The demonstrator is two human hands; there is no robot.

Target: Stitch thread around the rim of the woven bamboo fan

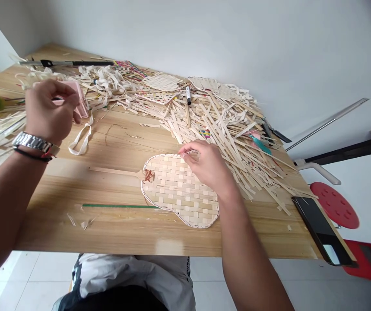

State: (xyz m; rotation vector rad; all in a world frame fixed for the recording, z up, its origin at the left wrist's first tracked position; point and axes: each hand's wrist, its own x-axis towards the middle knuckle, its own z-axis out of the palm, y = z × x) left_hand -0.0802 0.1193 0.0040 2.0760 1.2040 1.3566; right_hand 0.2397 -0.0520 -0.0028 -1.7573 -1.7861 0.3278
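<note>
The left hand (51, 111) grips a pink plastic case (78, 100). Right of it, the right hand (204, 165) pinches a fine pale strand (190, 153) at the rim of a woven pale bamboo fan (175, 192), just beneath that hand. Pulling too hard could snap the strand or loosen the rim. Loose pale bamboo strips (224, 125) heap the light wooden table (146, 233) beyond the right hand, against a white wall (237, 43).

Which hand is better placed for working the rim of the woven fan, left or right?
Right, probably: the right hand is at the woven bamboo fan's rim, pinching a thin strand, while the left hand is away from it, near a pink piece.
</note>
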